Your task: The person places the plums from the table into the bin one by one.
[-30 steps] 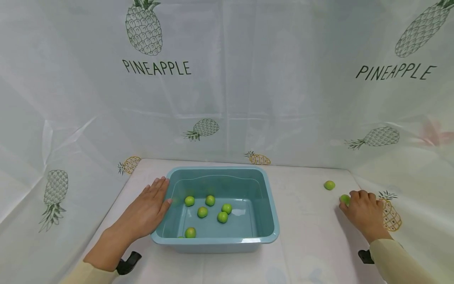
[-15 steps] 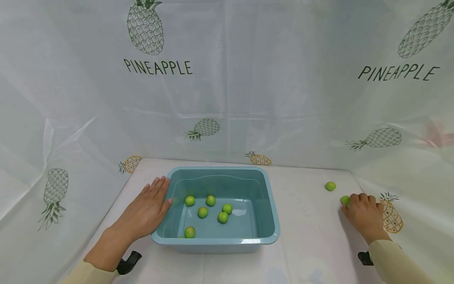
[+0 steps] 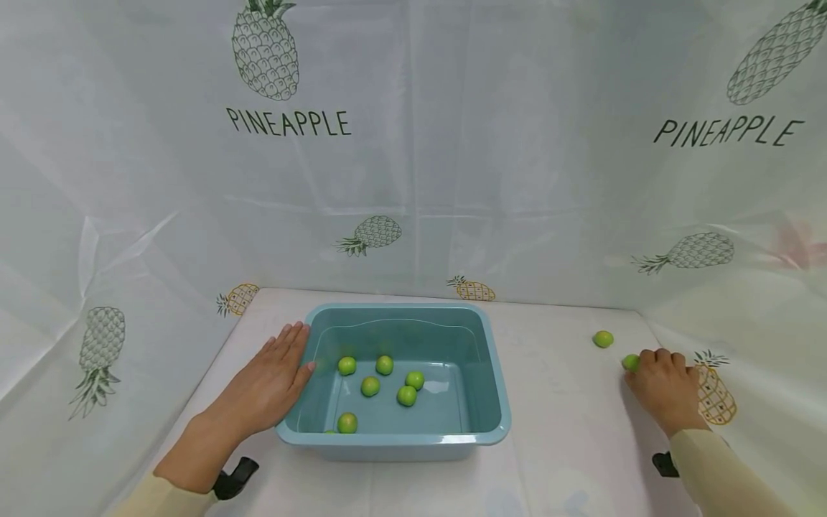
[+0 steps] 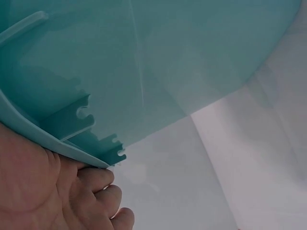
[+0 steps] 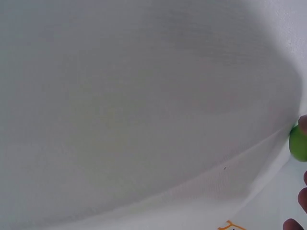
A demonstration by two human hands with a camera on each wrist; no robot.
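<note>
In the head view my left hand (image 3: 268, 380) lies with straight fingers along the left rim of a light blue plastic basin (image 3: 394, 438). The left wrist view shows its palm (image 4: 29, 187) against the rim's underside. Several small round green fruits, lime-like, lie inside the basin, one of them a fruit (image 3: 370, 386) near its middle. Over at the table's right side, my right hand (image 3: 664, 388) pinches another green fruit (image 3: 630, 362) between thumb and fingers. Only part of that fruit (image 5: 298, 143) shows at the right wrist view's edge.
One more green fruit (image 3: 604, 339) lies on the table just behind and left of my right hand. A white cloth (image 3: 555, 402) covers the table. White pineapple-printed sheeting (image 3: 517, 179) hangs at the back and both sides.
My right thumb has drawn in slightly on the green fruit at the right. My left hand and the basin stay where they were.
</note>
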